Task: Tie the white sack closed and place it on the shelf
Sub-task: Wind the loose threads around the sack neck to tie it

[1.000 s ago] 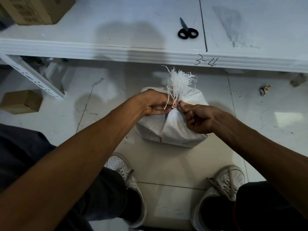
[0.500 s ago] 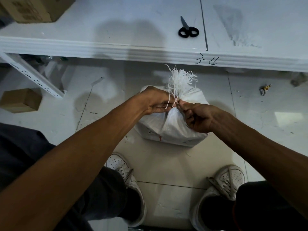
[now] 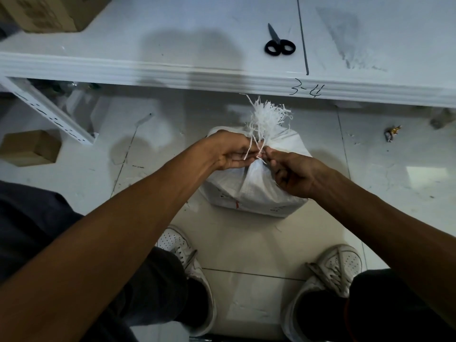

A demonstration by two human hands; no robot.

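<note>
A white woven sack (image 3: 256, 193) stands on the tiled floor in front of my feet, its neck gathered and its frayed top (image 3: 267, 117) sticking up. My left hand (image 3: 229, 150) and my right hand (image 3: 293, 174) meet at the gathered neck. Each pinches a thin white strand of the tie (image 3: 259, 154) there. The knot itself is hidden between my fingertips. The white shelf (image 3: 172, 67), marked "3-4" on its front edge, runs across the view just beyond the sack.
Black scissors (image 3: 278, 44) lie on the shelf above the sack. A cardboard box (image 3: 47, 13) sits on the shelf's far left. A small carton (image 3: 30, 146) and a perforated white bracket (image 3: 47, 112) are on the floor at left. A bit of litter (image 3: 392, 133) lies at right.
Both hands stay at the sack's neck with only small finger movements on the tie. The sack has not moved.
</note>
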